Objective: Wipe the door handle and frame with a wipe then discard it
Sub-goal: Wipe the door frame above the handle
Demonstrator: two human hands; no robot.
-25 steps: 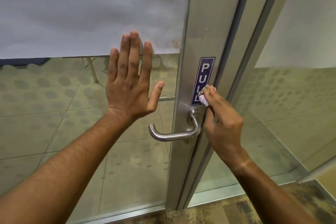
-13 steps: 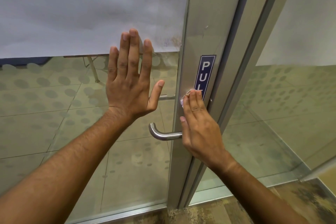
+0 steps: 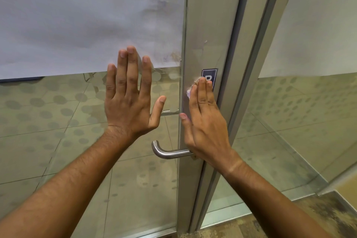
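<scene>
R hand (image 3: 204, 121) is pressing the wipe (image 3: 191, 91) flat-fingered vs the door frame (image 3: 204, 25), whose long axis is running up/down, w/ the handle (image 3: 170, 153) lying just below-left of it, while L hand (image 3: 129, 102), further left, is bracing open-palmed on the glass (image 3: 58, 121).

Wipe (image 3: 190, 91): small white crumpled wad, mostly hidden under right hand's (image 3: 207, 127) straight fingers, pressed flat against frame (image 3: 204, 25), just left of blue sign. Only its edge shows beside fingertips. Frame: brushed silver metal upright, running top to bottom along glass door's edge, faint scuffs higher up. Handle (image 3: 168, 152): steel lever, horizontal, tip curving up at left, below wipe, its base hidden behind right hand's heel.
</scene>
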